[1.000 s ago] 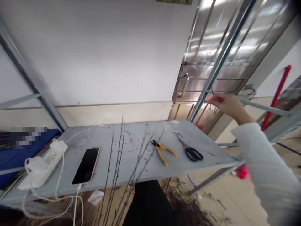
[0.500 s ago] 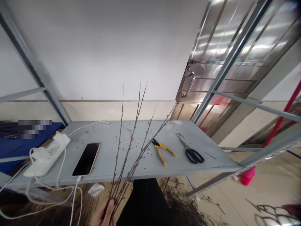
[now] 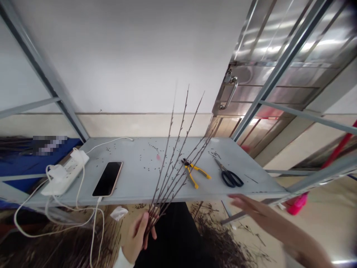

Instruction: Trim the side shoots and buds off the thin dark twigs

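Holding twigs (image 3: pixel 155 212) in left hand (image 3: pixel 136 234)

Person's L hand (image 3: pixel 136 232) & R hand (image 3: pixel 251 208) bare; white cuff (image 3: pixel 120 259) at L wrist, black trousers (image 3: pixel 173 238) below.

Several thin, bare twigs (image 3: pixel 173 171), dark brown and dotted with small buds, stand gathered at their lower ends in the left hand (image 3: pixel 137 233). They fan upward and tilt slightly right, crossing over the front edge of the grey metal surface (image 3: pixel 134 175), and their fine tips rise beyond its back edge, touching nothing.
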The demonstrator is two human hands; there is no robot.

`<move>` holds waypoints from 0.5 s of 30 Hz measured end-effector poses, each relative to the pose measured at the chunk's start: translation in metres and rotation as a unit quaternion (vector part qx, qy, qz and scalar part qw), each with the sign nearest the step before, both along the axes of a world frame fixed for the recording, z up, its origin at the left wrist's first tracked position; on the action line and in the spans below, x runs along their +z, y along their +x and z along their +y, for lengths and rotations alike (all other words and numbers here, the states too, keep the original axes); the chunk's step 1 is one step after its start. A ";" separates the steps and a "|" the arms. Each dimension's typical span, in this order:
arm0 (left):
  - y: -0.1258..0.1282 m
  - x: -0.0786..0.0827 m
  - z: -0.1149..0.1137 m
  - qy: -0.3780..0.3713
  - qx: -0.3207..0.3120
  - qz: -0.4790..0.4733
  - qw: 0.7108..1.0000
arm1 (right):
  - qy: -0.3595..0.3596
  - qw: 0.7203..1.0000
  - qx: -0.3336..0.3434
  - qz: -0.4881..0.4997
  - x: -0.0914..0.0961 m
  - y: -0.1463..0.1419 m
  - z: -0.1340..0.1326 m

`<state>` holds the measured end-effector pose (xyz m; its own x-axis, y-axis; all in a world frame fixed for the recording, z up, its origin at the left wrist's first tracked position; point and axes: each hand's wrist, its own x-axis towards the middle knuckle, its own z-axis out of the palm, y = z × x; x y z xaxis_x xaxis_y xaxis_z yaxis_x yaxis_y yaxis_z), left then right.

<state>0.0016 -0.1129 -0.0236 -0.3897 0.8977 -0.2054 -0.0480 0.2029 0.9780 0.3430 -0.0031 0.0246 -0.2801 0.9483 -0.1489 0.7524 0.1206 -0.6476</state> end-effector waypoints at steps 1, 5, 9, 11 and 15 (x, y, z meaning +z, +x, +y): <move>0.001 -0.001 0.001 0.004 -0.010 -0.008 1.000 | -0.037 0.998 0.030 0.050 0.003 -0.030 0.008; -0.002 -0.006 0.005 0.014 -0.067 -0.022 0.997 | -0.060 0.951 0.106 0.285 -0.003 -0.132 0.022; -0.013 -0.007 0.009 0.017 -0.078 0.002 0.997 | -0.041 0.908 0.060 0.413 -0.014 -0.194 0.030; -0.018 -0.004 0.012 0.039 -0.033 0.035 0.998 | -0.058 0.885 0.028 0.461 -0.014 -0.213 0.032; -0.024 0.000 0.016 0.095 0.043 0.064 0.992 | -0.095 0.844 0.000 0.528 -0.007 -0.232 0.032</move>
